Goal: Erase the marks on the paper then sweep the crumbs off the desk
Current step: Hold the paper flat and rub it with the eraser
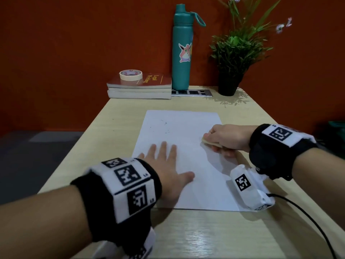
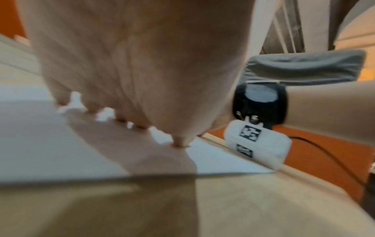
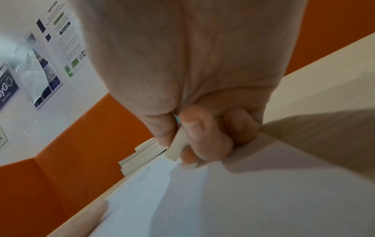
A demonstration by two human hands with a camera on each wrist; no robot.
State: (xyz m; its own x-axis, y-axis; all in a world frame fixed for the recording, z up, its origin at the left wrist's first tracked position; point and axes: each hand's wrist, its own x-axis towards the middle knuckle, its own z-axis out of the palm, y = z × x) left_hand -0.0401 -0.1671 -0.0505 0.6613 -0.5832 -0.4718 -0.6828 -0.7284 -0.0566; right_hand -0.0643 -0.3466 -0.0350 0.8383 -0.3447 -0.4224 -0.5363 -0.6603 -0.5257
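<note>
A white sheet of paper [image 1: 184, 131] lies on the pale wooden desk [image 1: 186, 236]. Small dark specks, crumbs or marks [image 1: 165, 123], dot its upper left part. My left hand [image 1: 164, 165] lies flat on the sheet's near left, fingers spread and straight. My right hand [image 1: 224, 139] grips a cream eraser [image 1: 209, 142] at the sheet's right side, its lower edge close to or on the paper. In the right wrist view the eraser [image 3: 175, 147] sits pinched between thumb and curled fingers [image 3: 202, 137], just above the paper [image 3: 223, 200]. The left wrist view shows my left palm [image 2: 131, 72] pressed on the sheet [image 2: 40, 144].
At the desk's far edge stand a stack of books [image 1: 140, 86] with a tape roll [image 1: 130, 74], a teal bottle [image 1: 182, 49], a power strip [image 1: 192, 93] and a potted plant [image 1: 233, 58]. A cable [image 1: 308, 217] trails from the right wrist camera. The desk drops off at left.
</note>
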